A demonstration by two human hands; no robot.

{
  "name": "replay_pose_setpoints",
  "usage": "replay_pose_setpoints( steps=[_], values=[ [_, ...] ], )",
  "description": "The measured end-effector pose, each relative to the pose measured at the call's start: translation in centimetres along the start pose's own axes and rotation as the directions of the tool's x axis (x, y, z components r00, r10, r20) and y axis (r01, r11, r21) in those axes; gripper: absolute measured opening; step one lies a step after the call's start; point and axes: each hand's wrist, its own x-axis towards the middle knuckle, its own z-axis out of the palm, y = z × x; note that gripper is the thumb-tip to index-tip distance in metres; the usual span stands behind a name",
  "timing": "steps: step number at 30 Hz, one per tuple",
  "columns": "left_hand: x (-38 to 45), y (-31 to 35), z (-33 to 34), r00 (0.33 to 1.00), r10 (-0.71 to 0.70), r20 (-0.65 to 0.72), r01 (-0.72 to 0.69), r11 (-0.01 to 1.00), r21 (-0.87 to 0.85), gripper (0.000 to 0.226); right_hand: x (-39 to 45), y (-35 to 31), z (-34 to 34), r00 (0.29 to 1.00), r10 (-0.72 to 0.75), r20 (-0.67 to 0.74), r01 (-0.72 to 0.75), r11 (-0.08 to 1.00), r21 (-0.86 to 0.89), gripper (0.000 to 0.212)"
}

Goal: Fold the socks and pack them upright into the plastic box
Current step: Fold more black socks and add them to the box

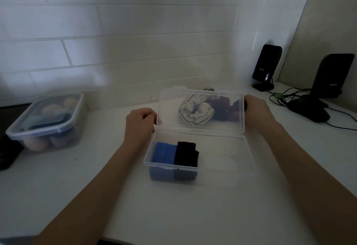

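Observation:
A clear plastic box (pixel 228 167) sits on the white table in front of me. Its hinged lid (pixel 201 126) stands raised behind it. Inside, at the left end, a folded blue sock (pixel 164 152) and a folded black sock (pixel 186 154) stand upright side by side; the right part of the box holds nothing. My left hand (pixel 140 123) grips the lid's left edge. My right hand (pixel 257 110) holds the lid's right edge. Behind the lid, seen through it, lie a white sock bundle (pixel 196 110) and dark maroon socks (pixel 225 109).
A lidded clear container (pixel 46 121) with rounded items stands at the left. Two black speakers (pixel 267 65) (pixel 333 76), a black mouse (pixel 309 109) and cables lie at the right. A tiled wall rises behind the table. A dark object (pixel 8 152) lies at the far left edge.

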Motion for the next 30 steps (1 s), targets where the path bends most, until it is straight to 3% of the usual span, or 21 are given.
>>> replay_pose_setpoints(
  steps=[3,9,12,15,18,19,21,25,30],
  values=[
    [-0.2,0.4,-0.3,1.000,-0.012,-0.019,0.012,1.000,-0.010,0.028,0.3,-1.3,-1.6,0.990,0.060,-0.130,-0.038,0.985,0.168,0.021],
    [-0.4,0.9,-0.7,0.998,0.022,-0.056,-0.024,0.998,-0.050,0.029,-0.2,-4.4,-5.4,0.962,-0.065,-0.265,0.155,0.930,0.333,0.029],
    [-0.6,2.2,-1.6,0.992,0.091,-0.084,-0.098,0.992,-0.081,0.031,-1.5,-6.8,-7.0,0.891,-0.074,-0.448,0.327,0.790,0.519,0.024],
    [-0.4,3.8,-2.9,0.962,0.165,-0.216,-0.197,0.972,-0.132,0.035,-3.0,-9.1,-8.0,0.827,-0.181,-0.532,0.518,0.613,0.597,0.016],
    [-0.7,6.6,-3.9,0.862,0.422,-0.280,-0.425,0.904,0.055,0.021,-4.0,-10.7,-8.2,0.847,-0.320,-0.425,0.532,0.478,0.700,0.011],
    [-1.1,7.9,-3.9,0.821,0.528,-0.217,-0.519,0.849,0.101,0.016,-4.3,-11.2,-8.1,0.861,-0.360,-0.358,0.498,0.464,0.733,0.009],
    [-1.6,10.1,-3.3,0.791,0.611,-0.044,-0.610,0.792,0.032,0.031,-4.8,-11.9,-7.9,0.874,-0.426,-0.233,0.431,0.463,0.774,0.009],
    [-1.9,11.7,-1.5,0.866,0.436,0.244,-0.377,0.891,-0.255,0.050,-5.5,-12.6,-7.3,0.867,-0.485,-0.115,0.358,0.445,0.821,0.007],
    [-1.9,10.0,-0.2,0.896,0.332,0.296,-0.207,0.901,-0.382,0.042,-5.7,-12.8,-6.4,0.896,-0.441,-0.061,0.292,0.480,0.827,0.016]
  ],
)
